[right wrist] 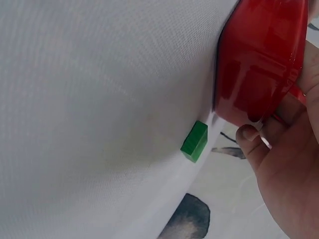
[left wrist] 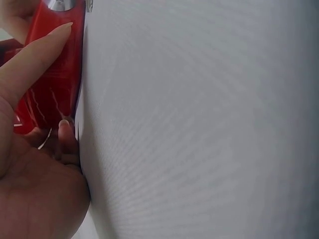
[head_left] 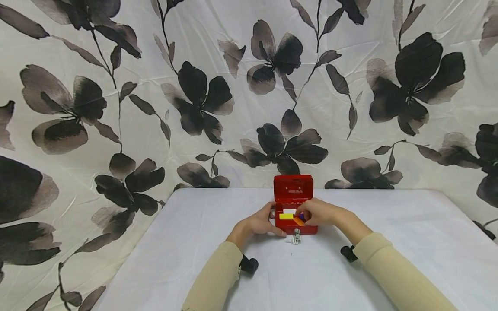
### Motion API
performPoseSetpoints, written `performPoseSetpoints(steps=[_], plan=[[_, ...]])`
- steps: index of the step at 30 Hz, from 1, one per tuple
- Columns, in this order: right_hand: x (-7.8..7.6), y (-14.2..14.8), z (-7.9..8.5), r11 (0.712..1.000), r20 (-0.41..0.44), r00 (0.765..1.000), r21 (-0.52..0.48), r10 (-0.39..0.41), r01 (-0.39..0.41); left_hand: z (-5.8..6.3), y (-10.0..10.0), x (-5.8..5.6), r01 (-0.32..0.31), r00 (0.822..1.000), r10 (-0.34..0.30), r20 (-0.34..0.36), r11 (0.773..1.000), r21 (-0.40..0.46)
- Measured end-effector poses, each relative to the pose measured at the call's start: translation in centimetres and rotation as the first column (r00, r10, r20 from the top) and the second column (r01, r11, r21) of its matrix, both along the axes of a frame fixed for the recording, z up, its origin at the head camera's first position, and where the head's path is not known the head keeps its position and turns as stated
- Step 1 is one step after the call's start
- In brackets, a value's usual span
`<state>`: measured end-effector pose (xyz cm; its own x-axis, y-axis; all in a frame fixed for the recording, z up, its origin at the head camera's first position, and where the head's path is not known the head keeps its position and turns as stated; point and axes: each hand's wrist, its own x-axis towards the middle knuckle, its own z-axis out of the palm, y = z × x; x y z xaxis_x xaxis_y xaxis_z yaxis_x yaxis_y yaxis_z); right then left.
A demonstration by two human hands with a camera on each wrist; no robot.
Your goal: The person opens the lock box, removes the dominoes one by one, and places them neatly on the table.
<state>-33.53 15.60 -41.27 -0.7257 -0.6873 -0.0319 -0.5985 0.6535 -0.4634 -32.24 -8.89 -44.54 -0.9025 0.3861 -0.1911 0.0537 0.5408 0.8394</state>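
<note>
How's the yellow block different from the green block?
The yellow block is bright yellow; the green block is a darker green. The yellow block lies inside the red box; the green block lies outside it, on the white cloth. Both look oblong.

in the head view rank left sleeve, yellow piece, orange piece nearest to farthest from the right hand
1. Orange piece: in the red box, beside the right hand
2. Yellow piece: left of the orange one
3. Left sleeve: outside the box, lower left
</note>
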Motion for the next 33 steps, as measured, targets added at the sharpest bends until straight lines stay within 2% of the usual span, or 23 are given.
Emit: performPoseSetpoints(steps=[17,29,33], plan=[[-0.29,-0.17,0.19,0.999,0.048,0.999,0.044,-0.017,0.015,0.18,0.06,-0.1,-0.001,1.0,0.001,0.008,1.0,-0.01],[-0.63,0.24,-0.61,1.0,0.057,0.998,0.001,0.006,-0.006,-0.02,0.06,-0.06,0.003,1.0,-0.003,0.003,1.0,-0.009],[-0.64,0.42,-0.53,1.0,0.036,0.999,-0.01,0.01,-0.01,-0.01,0.04,-0.08,0.001,1.0,-0.001,0.005,1.0,-0.003]])
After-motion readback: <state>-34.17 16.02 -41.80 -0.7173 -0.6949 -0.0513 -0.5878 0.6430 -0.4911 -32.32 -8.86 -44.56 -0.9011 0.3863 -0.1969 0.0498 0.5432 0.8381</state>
